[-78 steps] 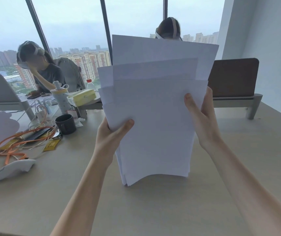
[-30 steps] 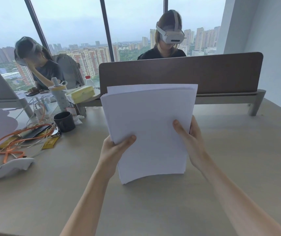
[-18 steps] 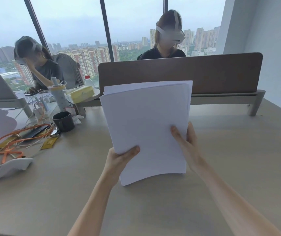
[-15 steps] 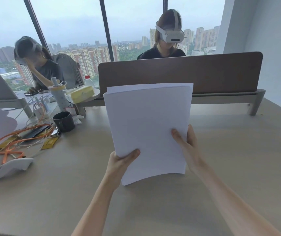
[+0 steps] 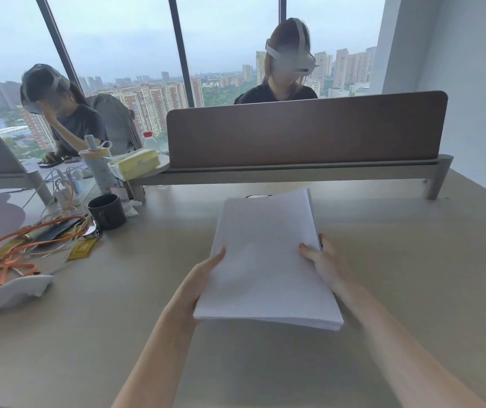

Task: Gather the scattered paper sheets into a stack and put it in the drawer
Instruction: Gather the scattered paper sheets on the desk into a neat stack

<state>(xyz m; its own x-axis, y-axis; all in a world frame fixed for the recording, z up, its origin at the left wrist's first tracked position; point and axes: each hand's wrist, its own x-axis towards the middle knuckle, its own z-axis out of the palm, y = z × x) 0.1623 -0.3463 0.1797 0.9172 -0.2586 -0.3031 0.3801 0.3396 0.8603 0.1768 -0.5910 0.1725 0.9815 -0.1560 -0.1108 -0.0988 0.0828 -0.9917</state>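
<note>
A squared-up stack of white paper (image 5: 265, 260) lies nearly flat, held a little above the beige desk (image 5: 412, 275). My left hand (image 5: 197, 281) grips its left edge, thumb on top and fingers underneath. My right hand (image 5: 324, 263) grips the right edge the same way. The stack's near edge hangs over the desk and throws a shadow on it. No drawer is in view.
A brown divider panel (image 5: 306, 128) runs across the back of the desk, with two people seated behind it. At the left are a black cup (image 5: 107, 211), orange cables (image 5: 27, 240), a bottle (image 5: 98, 166), a yellow box (image 5: 137, 163) and a white object (image 5: 15, 293).
The stack was upright on its lower edge, first with uneven sheets, then squared. Both hands have tipped it down to nearly flat.
</note>
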